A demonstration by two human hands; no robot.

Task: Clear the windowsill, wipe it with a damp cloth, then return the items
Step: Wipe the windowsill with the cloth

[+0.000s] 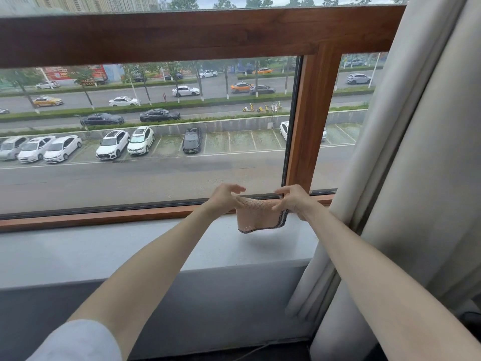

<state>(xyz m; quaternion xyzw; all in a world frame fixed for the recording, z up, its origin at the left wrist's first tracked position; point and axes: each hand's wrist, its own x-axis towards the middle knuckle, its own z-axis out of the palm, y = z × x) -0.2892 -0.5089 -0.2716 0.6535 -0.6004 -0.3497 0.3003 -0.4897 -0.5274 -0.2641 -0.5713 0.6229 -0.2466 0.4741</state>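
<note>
Nearest to the camera, at the lower left of the frame, is a white fabric sleeve on the left arm, and both bare forearms reach forward toward the right middle of the frame. Beyond them lies the long pale grey windowsill. Just above its right end the left hand and the right hand each pinch one upper corner of the small pink knitted cloth with a dark striped border. The cloth hangs spread between them in the air and seems not to touch the windowsill. From this I judge that the wiping is the step in hand. To do it well, it seems best to fold the cloth into a flat pad, lay it down at the right end and draw it in long overlapping passes toward the left, with care for the back edge along the wood. If the cloth is damp, I cannot tell. The heavy beige curtain on the right side of the frame hangs down past the right end of the windowsill and may stand in the way; it could catch on the cloth. Behind the hands is the brown wooden window frame, and through the glass, in the upper half, a road with parked cars is seen.
</note>
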